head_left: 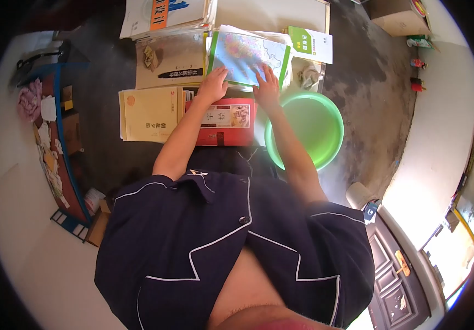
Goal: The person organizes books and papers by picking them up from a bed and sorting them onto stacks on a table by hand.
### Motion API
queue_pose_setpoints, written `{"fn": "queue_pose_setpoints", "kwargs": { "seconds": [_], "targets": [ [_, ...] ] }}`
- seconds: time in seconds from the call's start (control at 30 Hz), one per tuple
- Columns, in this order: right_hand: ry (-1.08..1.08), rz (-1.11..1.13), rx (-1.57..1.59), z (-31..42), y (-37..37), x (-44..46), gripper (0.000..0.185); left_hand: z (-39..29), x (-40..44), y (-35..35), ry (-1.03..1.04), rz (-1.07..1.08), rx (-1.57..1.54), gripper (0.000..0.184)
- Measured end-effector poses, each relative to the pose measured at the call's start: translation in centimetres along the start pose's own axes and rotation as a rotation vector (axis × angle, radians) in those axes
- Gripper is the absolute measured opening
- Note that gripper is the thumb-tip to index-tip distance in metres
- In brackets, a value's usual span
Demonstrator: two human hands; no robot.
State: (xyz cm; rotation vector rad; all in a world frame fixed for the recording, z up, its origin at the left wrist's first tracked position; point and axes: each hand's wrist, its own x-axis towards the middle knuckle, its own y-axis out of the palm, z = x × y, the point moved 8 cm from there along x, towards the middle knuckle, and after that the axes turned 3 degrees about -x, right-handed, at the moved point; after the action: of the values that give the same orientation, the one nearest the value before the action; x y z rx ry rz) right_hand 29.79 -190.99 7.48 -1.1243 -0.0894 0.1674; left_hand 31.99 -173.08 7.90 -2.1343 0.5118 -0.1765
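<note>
The map [243, 54] lies under my left hand [213, 86] and right hand [268, 88], both loosely spread, atop papers [242, 30]; dark floor [366, 82], pale wall [440, 93].

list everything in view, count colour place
map: 1, blue and green, upper centre
cover: 1, red, below map
books: several, cream, left of cover
book: 1, brown, left of map
stack: count unclear, white, beyond book
booklet: 1, green and white, right of map
wad: 1, pale, below booklet
basin: 1, green, right of cover
carton: 1, brown, top right
bundle: 1, pink, far left
papers: many, mostly pale, far left
door: 1, dark, bottom right
shirt: 1, navy, bottom centre
left grip: 1, bare, at map edge
right grip: 1, bare, on map
</note>
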Motion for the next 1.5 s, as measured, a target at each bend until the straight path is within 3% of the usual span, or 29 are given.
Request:
{"fn": "queue_pose_setpoints", "kwargs": {
  "seconds": [0.1,0.3,0.5,0.63,0.73,0.87,0.9,1.0,1.1,1.27,1.37,1.43,1.5],
  "targets": [
    [0.075,0.010,0.009,1.2,-1.1,0.4,0.047,-3.4,-1.1,-3.3,0.006,-0.134,-0.002,0.045],
    [-0.078,-0.078,0.329,8.5,-2.2,-0.6,0.039,-6.1,-8.3,-7.7,-0.074,-0.313,-0.093,0.037],
    [-0.257,0.029,0.532,21.4,-4.0,-5.9,0.027,-6.8,-20.0,-14.2,-0.209,-0.528,-0.084,0.035],
    [-0.408,0.078,0.459,28.5,-3.3,-10.9,0.020,-5.2,-30.4,-17.3,-0.295,-0.676,-0.090,0.031],
    [-0.404,0.256,0.633,32.9,-1.0,-15.3,0.019,-2.8,-38.6,-17.7,-0.371,-0.775,-0.153,0.030],
    [-0.571,0.338,0.512,39.2,3.6,-19.7,0.019,1.2,-48.9,-17.1,-0.575,-0.869,-0.142,0.029],
    [-0.499,0.425,0.572,40.6,5.4,-20.8,0.019,1.9,-51.6,-16.8,-0.636,-0.894,-0.130,0.029],
    [-0.605,0.565,0.618,46.3,8.6,-23.5,0.019,4.3,-58.2,-14.7,-0.831,-0.865,-0.228,0.028],
    [-0.755,0.650,0.603,52.0,11.1,-25.8,0.020,5.3,-63.6,-13.7,-0.940,-0.980,-0.184,0.026],
    [-0.962,0.776,0.560,60.1,14.1,-28.7,0.020,6.5,-69.2,-14.1,-1.075,-1.134,-0.209,0.027],
    [-0.950,0.951,0.541,64.0,17.5,-29.5,0.019,8.1,-71.6,-15.4,-1.145,-1.189,-0.175,0.027],
    [-1.107,0.863,0.483,66.9,19.4,-29.4,0.019,9.9,-73.0,-16.6,-1.161,-1.218,-0.150,0.028],
    [-1.119,0.904,0.477,69.6,22.1,-28.7,0.019,12.5,-74.1,-18.0,-1.207,-1.201,-0.144,0.029]
  ]
}}
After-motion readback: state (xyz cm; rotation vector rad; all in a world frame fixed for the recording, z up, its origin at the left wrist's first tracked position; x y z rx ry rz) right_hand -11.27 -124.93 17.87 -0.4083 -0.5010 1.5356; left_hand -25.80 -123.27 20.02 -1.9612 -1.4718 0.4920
